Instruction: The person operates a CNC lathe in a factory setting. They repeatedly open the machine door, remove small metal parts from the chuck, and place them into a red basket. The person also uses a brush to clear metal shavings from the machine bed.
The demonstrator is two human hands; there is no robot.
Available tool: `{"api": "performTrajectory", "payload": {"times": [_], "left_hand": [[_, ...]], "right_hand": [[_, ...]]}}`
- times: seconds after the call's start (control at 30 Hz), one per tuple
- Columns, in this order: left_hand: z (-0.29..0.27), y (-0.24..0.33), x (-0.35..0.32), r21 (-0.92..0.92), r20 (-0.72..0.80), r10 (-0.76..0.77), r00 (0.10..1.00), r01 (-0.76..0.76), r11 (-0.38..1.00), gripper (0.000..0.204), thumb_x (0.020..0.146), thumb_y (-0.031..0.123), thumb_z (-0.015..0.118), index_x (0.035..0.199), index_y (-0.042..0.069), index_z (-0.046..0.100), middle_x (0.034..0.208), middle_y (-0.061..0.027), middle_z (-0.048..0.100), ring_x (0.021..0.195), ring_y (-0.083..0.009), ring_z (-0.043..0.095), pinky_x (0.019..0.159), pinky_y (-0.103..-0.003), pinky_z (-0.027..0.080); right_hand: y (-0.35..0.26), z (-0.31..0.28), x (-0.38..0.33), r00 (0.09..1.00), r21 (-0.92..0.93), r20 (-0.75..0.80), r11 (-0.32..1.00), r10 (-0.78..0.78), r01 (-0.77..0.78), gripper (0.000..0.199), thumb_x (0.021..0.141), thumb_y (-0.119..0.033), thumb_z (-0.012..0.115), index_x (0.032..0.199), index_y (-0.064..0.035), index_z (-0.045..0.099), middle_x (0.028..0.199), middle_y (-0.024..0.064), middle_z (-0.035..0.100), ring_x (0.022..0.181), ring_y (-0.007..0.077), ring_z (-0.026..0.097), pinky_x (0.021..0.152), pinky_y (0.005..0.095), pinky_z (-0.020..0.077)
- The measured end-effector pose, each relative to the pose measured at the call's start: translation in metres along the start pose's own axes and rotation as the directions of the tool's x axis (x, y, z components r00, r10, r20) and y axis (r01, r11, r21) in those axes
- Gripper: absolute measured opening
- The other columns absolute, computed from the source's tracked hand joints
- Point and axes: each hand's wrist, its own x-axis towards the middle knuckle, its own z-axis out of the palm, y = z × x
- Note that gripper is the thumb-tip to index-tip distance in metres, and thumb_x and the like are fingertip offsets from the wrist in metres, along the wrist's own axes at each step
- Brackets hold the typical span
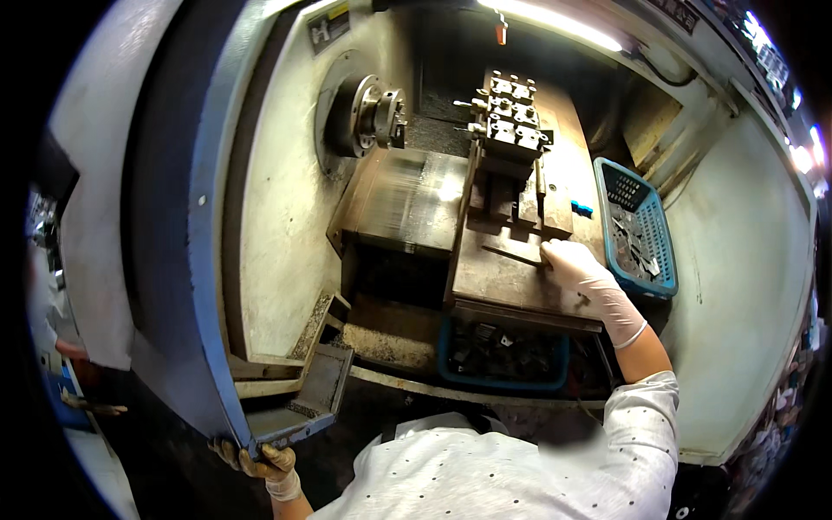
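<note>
1. Head view: at 7 o'clock, the left hand (267, 463) is holding the bottom corner of the blue frame (208, 347), fingers curling round it, maybe for balance.
2. At 3 o'clock, the right hand (574, 267) is touching a thin dark bar (511, 254) on the brown slide (511, 290); I cannot tell if its fingers are pinching.
3. Farther out, a blue basket (672, 276) is holding metal bits (635, 238), maybe for easy reaching.
4. At 11 o'clock, a dark label (329, 26) is showing.
</note>
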Motion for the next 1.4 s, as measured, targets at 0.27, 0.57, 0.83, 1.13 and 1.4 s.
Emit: {"api": "performTrajectory", "payload": {"times": [0.27, 0.57, 0.83, 1.13, 1.4], "left_hand": [[-0.003, -0.007, 0.002, -0.06, 0.004, 0.018, 1.0, -0.017, 0.998, 0.035, 0.083, 0.021, 0.037, 0.116, 0.009, 0.033, 0.119, -0.0135, 0.034, 0.113, -0.0341, 0.03, 0.095, -0.054, 0.019], [0.001, 0.0, 0.008, -0.116, -0.009, -0.039, 0.999, 0.038, 0.993, 0.033, 0.082, 0.02, 0.04, 0.113, 0.009, 0.037, 0.116, -0.0136, 0.038, 0.111, -0.035, 0.033, 0.094, -0.054, 0.019], [0.001, 0.006, 0.011, -0.092, -0.049, -0.073, 0.996, 0.068, 0.993, 0.033, 0.082, 0.019, 0.038, 0.113, 0.009, 0.036, 0.116, -0.0143, 0.037, 0.111, -0.0352, 0.034, 0.094, -0.055, 0.02], [0.006, 0.006, 0.003, -0.048, -0.031, -0.072, 0.997, 0.07, 0.996, 0.034, 0.082, 0.02, 0.035, 0.113, 0.007, 0.035, 0.115, -0.0156, 0.036, 0.112, -0.0347, 0.032, 0.095, -0.055, 0.019], [0.002, 0.004, 0.004, -0.043, -0.04, 0.001, 0.999, -0.003, 0.999, 0.035, 0.083, 0.014, 0.034, 0.115, 0.0, 0.031, 0.119, -0.0202, 0.032, 0.114, -0.0378, 0.028, 0.095, -0.054, 0.019]], "right_hand": [[-0.013, -0.029, 0.014, 0.994, 0.167, -0.11, 0.986, 0.015, 0.003, 0.016, 0.066, -0.01, 0.055, 0.078, -0.0017, 0.048, 0.07, 0.0162, 0.055, 0.066, 0.0309, 0.055, 0.061, 0.0352, 0.0446], [-0.087, -0.05, 0.075, 0.996, 0.886, -0.085, -0.456, 0.014, 0.082, 0.015, 0.076, -0.011, 0.058, 0.088, -0.0019, 0.057, 0.073, 0.0055, 0.057, 0.064, 0.0145, 0.055, 0.061, 0.0254, 0.0471], [-0.136, -0.057, 0.151, 0.973, 0.869, -0.227, -0.442, 0.041, 0.222, 0.019, 0.078, -0.02, 0.056, 0.086, -0.0029, 0.058, 0.075, 0.0056, 0.058, 0.066, 0.0126, 0.055, 0.059, 0.0248, 0.0447], [-0.115, -0.016, 0.246, 0.87, 0.928, 0.05, -0.344, 0.49, 0.14, 0.027, 0.086, -0.029, 0.039, 0.09, -0.0056, 0.052, 0.057, -0.0006, 0.046, 0.042, 0.0087, 0.037, 0.037, 0.0219, 0.0311], [-0.091, 0.01, 0.3, 0.727, 0.965, -0.141, -0.071, 0.672, 0.253, 0.019, 0.078, -0.014, 0.047, 0.085, -0.0029, 0.061, 0.067, 0.0008, 0.056, 0.058, 0.0091, 0.047, 0.053, 0.0207, 0.0372]]}}
